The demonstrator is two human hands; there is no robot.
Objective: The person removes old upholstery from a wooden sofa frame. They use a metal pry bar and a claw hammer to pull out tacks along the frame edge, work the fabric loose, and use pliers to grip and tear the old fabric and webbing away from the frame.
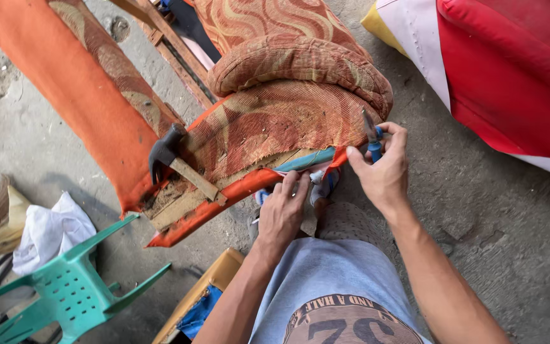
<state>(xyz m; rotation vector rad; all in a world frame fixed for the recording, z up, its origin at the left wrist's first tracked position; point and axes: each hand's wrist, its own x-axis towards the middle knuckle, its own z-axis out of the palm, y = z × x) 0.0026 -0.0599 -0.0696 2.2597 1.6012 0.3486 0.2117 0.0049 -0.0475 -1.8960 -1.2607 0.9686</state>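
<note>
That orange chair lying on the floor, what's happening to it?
A person is working on the underside of an upturned orange armchair on a concrete floor. Their right hand holds blue-handled pliers at the edge of the fabric, while the left hand holds a small tool at that same edge. A hammer rests on the wooden frame, untouched. A green plastic chair stands nearby.

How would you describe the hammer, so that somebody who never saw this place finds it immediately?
Start at the overturned orange patterned sofa in the middle of the concrete floor. The hammer lies on its exposed underside, left of the person's left hand. Its dark metal claw head and plain wooden handle set it apart from the blue-handled pliers in the right hand.
</note>
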